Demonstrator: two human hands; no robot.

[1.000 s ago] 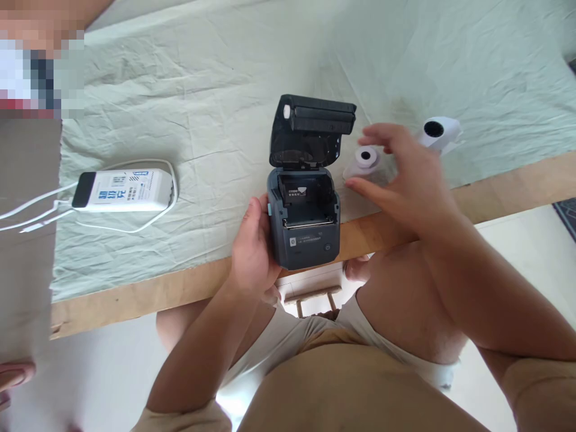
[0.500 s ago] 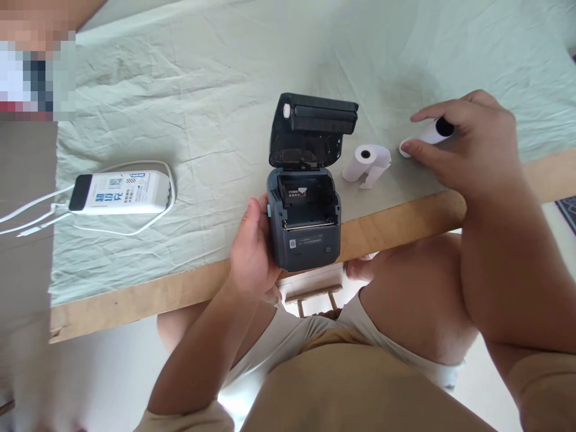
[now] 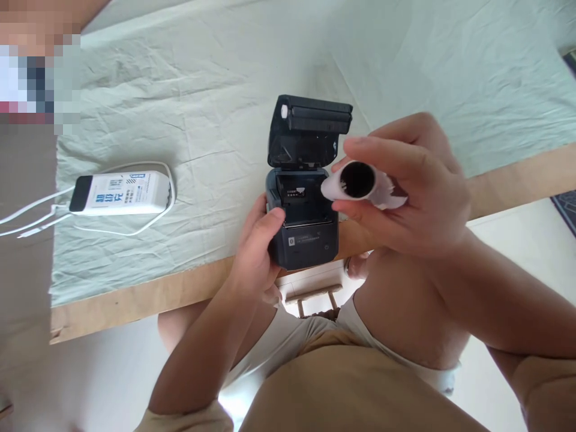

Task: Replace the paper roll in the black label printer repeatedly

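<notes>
My left hand (image 3: 256, 252) grips a dark label printer (image 3: 306, 249) by its left side, the thumb lying over the rim. The printer's lid (image 3: 310, 129) stands raised, and the paper bay inside shows nothing in it. Between the thumb and fingers of my right hand (image 3: 409, 180) is a white paper roll (image 3: 335, 186), its wide dark hollow core facing up toward me. The roll is tilted beside the bay's right edge; whether it touches the printer I cannot tell. White crumpled paper shows behind the roll, partly covered by my fingers. The second, smaller-cored roll cannot be made out separately.
A white power bank (image 3: 121, 193) with white cables lies on the pale green cloth (image 3: 202, 120) at left. The wooden table edge (image 3: 144, 294) runs in front of my lap. Part of another person, pixelated, is at the upper left.
My right hand has lifted the paper roll and carried it left, close to the open printer. My left thumb has moved onto the printer's rim. My right hand now covers the other roll's place.
</notes>
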